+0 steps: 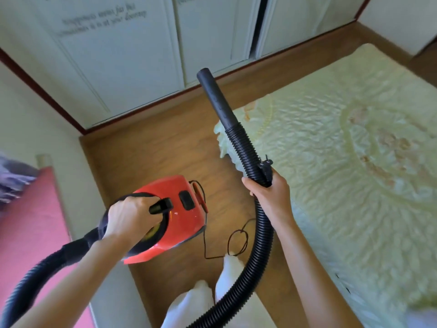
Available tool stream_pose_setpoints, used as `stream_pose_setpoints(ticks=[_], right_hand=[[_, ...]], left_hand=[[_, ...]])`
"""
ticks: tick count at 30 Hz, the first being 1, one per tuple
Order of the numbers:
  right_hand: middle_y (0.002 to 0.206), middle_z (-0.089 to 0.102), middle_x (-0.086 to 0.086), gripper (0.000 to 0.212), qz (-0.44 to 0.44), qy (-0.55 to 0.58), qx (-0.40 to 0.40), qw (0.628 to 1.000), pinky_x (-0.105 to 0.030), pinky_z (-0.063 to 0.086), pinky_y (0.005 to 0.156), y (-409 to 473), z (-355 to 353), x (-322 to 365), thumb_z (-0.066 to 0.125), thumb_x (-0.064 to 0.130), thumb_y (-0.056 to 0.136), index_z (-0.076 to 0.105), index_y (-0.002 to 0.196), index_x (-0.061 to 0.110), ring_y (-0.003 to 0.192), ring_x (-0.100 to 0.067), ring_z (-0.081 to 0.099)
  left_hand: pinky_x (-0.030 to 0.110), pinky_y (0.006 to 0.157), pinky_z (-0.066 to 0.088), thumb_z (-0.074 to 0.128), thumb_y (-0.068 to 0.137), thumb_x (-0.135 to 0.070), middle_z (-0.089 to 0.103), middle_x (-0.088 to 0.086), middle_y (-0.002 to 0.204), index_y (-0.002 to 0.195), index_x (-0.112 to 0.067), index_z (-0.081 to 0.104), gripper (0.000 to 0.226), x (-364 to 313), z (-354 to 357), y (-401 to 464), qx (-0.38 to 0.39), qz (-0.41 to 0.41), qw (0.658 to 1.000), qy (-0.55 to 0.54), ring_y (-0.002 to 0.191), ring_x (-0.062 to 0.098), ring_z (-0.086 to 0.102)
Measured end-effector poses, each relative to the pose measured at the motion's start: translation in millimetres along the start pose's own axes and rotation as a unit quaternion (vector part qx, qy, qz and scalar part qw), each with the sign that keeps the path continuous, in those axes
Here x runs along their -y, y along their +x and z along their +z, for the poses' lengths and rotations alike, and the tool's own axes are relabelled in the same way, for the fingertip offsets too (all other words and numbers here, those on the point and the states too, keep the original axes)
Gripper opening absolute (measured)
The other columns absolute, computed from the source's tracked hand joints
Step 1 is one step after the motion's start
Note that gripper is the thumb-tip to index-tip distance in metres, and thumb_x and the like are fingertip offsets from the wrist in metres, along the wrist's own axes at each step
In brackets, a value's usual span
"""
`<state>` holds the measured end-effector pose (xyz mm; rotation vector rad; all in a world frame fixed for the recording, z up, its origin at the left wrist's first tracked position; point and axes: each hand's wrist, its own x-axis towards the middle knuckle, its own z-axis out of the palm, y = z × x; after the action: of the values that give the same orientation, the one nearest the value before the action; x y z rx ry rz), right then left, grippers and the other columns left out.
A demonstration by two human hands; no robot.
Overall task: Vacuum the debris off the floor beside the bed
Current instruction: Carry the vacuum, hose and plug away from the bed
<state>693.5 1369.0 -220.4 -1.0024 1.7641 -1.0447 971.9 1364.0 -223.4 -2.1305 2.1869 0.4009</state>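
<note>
Fingers of our left hand (127, 217) curl round the red plastic vacuum's (172, 216) black handle, carrying it, while our right hand (267, 192) grips the ribbed black hose (246, 152) and plug, nozzle raised off the wooden floor (165, 150) beside the quilted pale-green bed (354, 162).

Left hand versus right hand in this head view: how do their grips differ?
The left hand grips the black carry handle of the red vacuum body, knuckles up, apparently lifting it. The right hand holds the ribbed black hose together with the power plug, nozzle pointing up, off the floor. Both have fingers curled round a vacuum part.
</note>
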Motion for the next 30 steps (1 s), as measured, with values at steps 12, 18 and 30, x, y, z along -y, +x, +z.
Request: stream_pose_setpoints(ticks=[12, 18, 30], right_hand=[[0.069, 0.064, 0.001, 0.014, -0.036, 0.067, 0.109, 0.991, -0.033, 0.053, 0.064, 217, 96, 109, 0.076, 0.021, 0.080, 0.063, 0.085, 0.017, 0.062, -0.015, 0.062], [0.067, 0.063, -0.005, 0.014, -0.018, 0.087, 0.094, 0.992, -0.019, 0.048, 0.052, 312, 143, 144, 0.075, 0.019, 0.081, 0.064, 0.082, 0.011, 0.056, -0.012, 0.059], [0.062, 0.061, 0.002, 0.014, 0.004, 0.103, -0.029, 0.994, -0.029, 0.050, 0.057, 485, 213, 194, 0.076, 0.020, 0.080, 0.063, 0.078, 0.015, 0.058, -0.014, 0.058]], left_hand=[[0.030, 0.056, 0.047, 0.062, 0.083, -0.032, 0.060, -0.002, 0.064, 0.081, -0.026, 0.068, 0.009, 7, -78, 191, -0.058, -0.099, 0.992, -0.044, 0.062, 0.027, 0.058], [0.019, 0.045, 0.030, 0.062, 0.083, -0.030, 0.049, -0.008, 0.057, 0.082, -0.025, 0.069, 0.008, 26, -112, 296, -0.076, -0.093, 0.992, -0.040, 0.053, 0.015, 0.046], [0.021, 0.044, 0.026, 0.061, 0.083, -0.024, 0.049, -0.007, 0.052, 0.062, -0.022, 0.054, 0.022, 59, -148, 560, -0.007, 0.064, 0.998, 0.013, 0.052, 0.017, 0.051]])
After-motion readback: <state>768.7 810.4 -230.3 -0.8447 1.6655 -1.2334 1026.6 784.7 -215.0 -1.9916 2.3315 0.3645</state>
